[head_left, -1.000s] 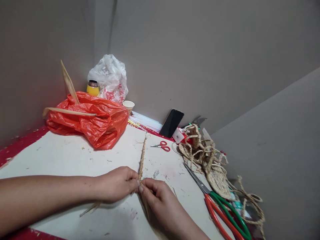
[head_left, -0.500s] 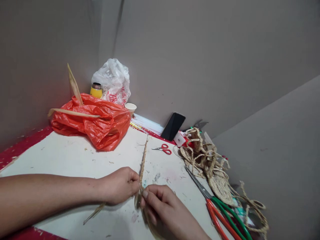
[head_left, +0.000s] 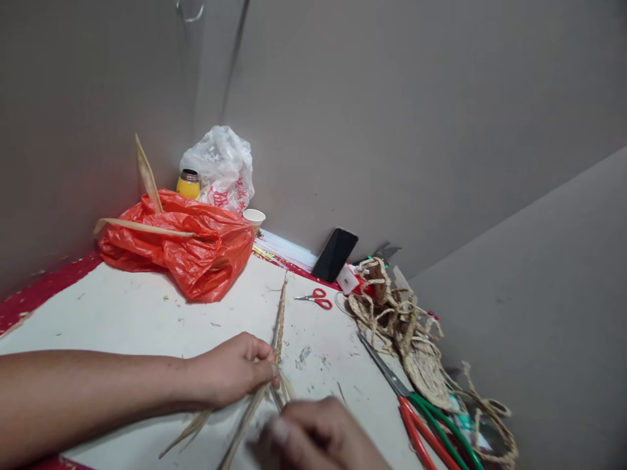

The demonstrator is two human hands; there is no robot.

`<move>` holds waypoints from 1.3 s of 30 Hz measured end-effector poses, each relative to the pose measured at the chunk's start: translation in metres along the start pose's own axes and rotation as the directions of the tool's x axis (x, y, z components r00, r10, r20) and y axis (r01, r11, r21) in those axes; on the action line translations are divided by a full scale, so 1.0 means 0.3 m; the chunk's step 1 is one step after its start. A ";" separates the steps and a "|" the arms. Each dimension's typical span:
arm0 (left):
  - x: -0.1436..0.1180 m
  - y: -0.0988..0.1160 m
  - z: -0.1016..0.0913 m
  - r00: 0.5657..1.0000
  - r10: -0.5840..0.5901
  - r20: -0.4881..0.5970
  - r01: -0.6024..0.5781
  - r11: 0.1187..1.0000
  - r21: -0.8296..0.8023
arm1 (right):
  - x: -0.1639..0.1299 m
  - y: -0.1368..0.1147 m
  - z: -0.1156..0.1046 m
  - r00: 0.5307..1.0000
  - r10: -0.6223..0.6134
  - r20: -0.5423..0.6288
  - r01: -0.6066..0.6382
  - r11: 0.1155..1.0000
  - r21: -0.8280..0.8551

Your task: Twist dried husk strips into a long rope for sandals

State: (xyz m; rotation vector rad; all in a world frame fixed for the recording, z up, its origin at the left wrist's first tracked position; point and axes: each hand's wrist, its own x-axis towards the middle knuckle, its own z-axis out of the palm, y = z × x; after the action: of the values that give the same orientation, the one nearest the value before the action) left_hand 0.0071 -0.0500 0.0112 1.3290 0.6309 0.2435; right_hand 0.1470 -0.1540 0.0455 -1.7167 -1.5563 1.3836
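Nearest the camera, the right hand [head_left: 318, 434] sits low in the frame and is blurred; its fingers curl inward over loose straw strands [head_left: 245, 418], though whether they actually clamp a strand cannot be told. Just left of and beyond it, the left hand [head_left: 235, 369] lies on the white tabletop [head_left: 122, 320] with thumb and fingertips pinched tight on the near end of a twisted straw rope [head_left: 280, 320]. From that pinch the rope runs straight away from the fingers across the table, while the untwisted strands fan out below the fingers toward the near edge.

To the right of both hands lie large scissors with red and green handles [head_left: 431, 424], blades pointing away. Beyond their blades sits a heap of braided straw cord and woven pieces [head_left: 406, 326]. Past the rope's far tip, small red scissors [head_left: 316, 299] rest on the table, and behind them a black phone [head_left: 336, 254] leans against the wall. Far left of the fingers lies an orange plastic bag [head_left: 181, 245] with dry leaf strips sticking out; behind it stand a yellow flask [head_left: 189, 185], a white plastic bag [head_left: 220, 166] and a paper cup [head_left: 253, 217].
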 end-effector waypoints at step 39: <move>-0.086 -0.088 0.036 0.931 0.278 0.237 -0.316 0.290 0.903 | 0.117 0.071 0.069 0.976 0.212 0.055 -0.172 0.583 0.794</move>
State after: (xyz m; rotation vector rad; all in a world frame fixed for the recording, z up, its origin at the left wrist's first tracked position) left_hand -0.0127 -0.0785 -0.0055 2.6288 0.4640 0.1429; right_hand 0.1345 -0.1335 0.0063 -1.3141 -0.5152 1.7570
